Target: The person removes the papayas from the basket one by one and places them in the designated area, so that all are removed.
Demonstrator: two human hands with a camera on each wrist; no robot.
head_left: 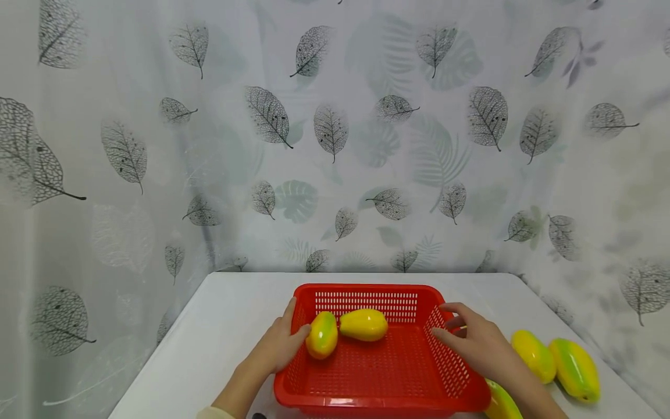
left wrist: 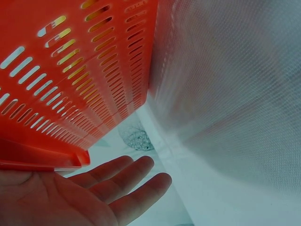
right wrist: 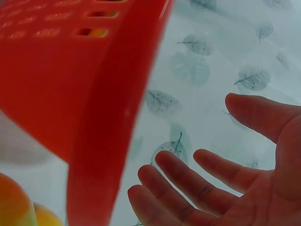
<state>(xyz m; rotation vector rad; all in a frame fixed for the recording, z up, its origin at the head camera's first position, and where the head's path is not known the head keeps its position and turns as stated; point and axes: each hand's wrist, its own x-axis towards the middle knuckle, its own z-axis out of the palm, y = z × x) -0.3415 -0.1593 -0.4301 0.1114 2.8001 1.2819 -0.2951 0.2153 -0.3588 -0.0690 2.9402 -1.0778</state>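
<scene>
A red slotted plastic basket stands on the white table, holding two glossy yellow-green papaya-shaped fruits; one fruit is by the left wall, the other fruit by the back wall. My left hand rests at the basket's left rim, thumb over the inside near the first fruit. In the left wrist view its other fingers reach out straight beneath the rim. My right hand hovers at the right rim, thumb and fingers spread, nothing between them. The right wrist view shows that hand apart from the red rim.
To the right of the basket lie two more yellow-green fruits. Another fruit is partly hidden under my right forearm and the basket's corner. A leaf-patterned curtain surrounds the white table at the back and sides.
</scene>
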